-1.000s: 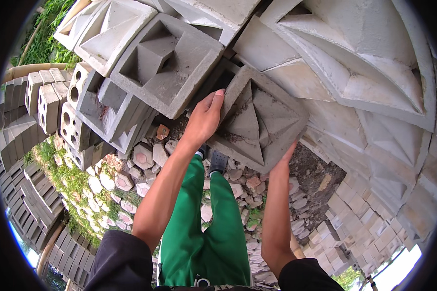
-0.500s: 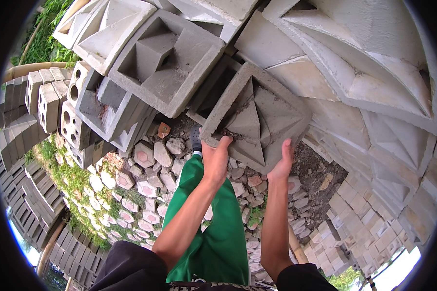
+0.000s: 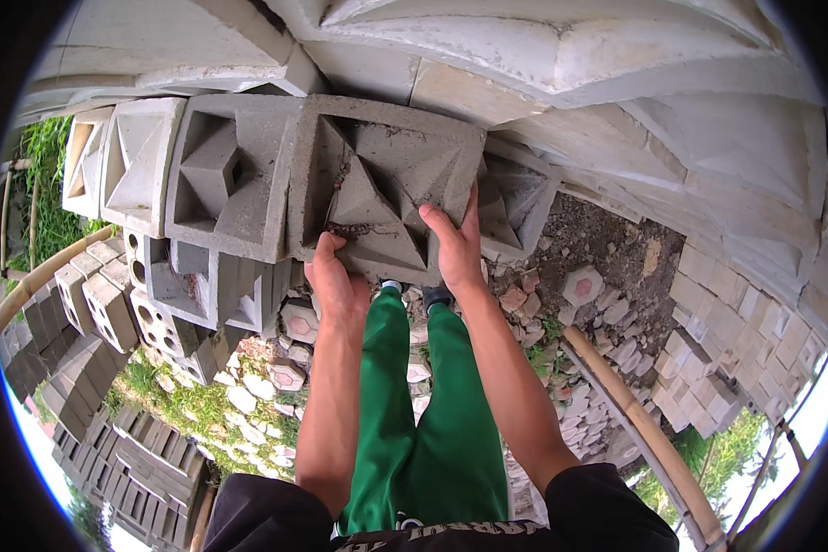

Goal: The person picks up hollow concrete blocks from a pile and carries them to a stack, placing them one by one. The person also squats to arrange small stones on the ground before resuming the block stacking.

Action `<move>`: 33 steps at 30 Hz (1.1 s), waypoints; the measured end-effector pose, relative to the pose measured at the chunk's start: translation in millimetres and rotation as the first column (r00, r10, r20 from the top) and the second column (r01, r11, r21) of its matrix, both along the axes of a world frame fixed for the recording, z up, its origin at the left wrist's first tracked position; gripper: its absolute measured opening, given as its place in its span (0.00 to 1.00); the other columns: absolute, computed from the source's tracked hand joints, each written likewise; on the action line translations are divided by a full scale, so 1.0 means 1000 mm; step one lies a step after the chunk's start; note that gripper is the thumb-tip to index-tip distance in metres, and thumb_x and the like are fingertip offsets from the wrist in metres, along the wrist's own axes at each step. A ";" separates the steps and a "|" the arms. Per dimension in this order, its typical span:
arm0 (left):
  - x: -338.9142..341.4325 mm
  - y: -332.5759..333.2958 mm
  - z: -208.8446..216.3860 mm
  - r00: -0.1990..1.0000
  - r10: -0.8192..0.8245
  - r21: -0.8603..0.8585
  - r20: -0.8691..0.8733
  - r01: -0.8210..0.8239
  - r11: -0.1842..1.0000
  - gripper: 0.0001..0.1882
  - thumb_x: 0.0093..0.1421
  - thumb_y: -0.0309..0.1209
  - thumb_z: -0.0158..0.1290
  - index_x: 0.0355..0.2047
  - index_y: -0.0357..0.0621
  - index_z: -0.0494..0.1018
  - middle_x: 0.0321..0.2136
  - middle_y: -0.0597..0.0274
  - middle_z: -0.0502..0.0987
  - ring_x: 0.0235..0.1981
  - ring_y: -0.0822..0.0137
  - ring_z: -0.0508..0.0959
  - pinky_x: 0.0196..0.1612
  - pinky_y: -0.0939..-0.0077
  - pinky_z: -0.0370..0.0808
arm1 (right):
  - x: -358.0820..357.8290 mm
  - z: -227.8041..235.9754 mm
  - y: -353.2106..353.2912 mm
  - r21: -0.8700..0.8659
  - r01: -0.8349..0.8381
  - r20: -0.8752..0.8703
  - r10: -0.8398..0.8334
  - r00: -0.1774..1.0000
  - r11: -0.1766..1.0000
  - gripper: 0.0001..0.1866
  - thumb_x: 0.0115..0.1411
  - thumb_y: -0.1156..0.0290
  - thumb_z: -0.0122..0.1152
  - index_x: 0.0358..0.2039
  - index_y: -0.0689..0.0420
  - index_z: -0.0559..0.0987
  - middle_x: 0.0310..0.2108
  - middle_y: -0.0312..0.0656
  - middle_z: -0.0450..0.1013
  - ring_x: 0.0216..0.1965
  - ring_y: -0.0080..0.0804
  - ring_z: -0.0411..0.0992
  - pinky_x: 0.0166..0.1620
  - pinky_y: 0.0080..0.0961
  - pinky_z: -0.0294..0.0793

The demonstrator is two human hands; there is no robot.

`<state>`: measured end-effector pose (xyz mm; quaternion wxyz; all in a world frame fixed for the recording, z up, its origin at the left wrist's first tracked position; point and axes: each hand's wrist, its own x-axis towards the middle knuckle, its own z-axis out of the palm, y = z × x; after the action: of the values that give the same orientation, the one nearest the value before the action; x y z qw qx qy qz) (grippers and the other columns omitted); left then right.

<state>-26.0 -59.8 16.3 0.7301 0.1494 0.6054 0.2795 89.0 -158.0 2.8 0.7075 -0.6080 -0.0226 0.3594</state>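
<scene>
A grey concrete block (image 3: 391, 166) with a square rim and slanted, pyramid-like facets is held between both hands in front of me. My left hand (image 3: 338, 281) grips its lower left edge, thumb over the rim. At the lower right, my right hand (image 3: 454, 241) has its thumb on the front face and its fingers hidden along the side. The held block's left side meets a similar block with a box-shaped centre (image 3: 225, 175); whether it rests there I cannot tell. Partly behind it on the right shows another faceted block (image 3: 515, 198).
Paler faceted blocks (image 3: 141, 166) continue the row leftward, above blocks with round holes (image 3: 161, 322). Large white relief panels (image 3: 690, 74) lean along the far side. Loose stones and hexagonal pavers (image 3: 581, 286) cover the ground. A bamboo pole (image 3: 644, 428) crosses at right, near stacked pale bricks (image 3: 736, 322).
The block has shifted up and left and turned more level, now lining up beside the neighbouring block. Both hands moved with it, and my view has rotated. The faceted block behind it has come into sight.
</scene>
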 end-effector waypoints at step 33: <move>-0.116 -0.386 -0.020 -0.161 -0.918 -0.144 -0.363 0.983 -0.115 0.24 0.68 0.39 0.47 0.60 0.41 0.65 0.53 0.64 0.72 0.53 0.67 0.72 0.54 0.69 0.70 | -0.235 -0.027 -0.402 -0.271 0.759 -0.252 -0.804 0.538 0.592 0.12 0.55 0.61 0.64 0.31 0.57 0.82 0.28 0.42 0.78 0.30 0.36 0.77 0.36 0.31 0.74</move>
<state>-142.2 -445.7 -3.9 0.5545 0.6609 0.3809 -0.3327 -146.2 -559.6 -23.9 0.7443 -0.5239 0.4001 0.1071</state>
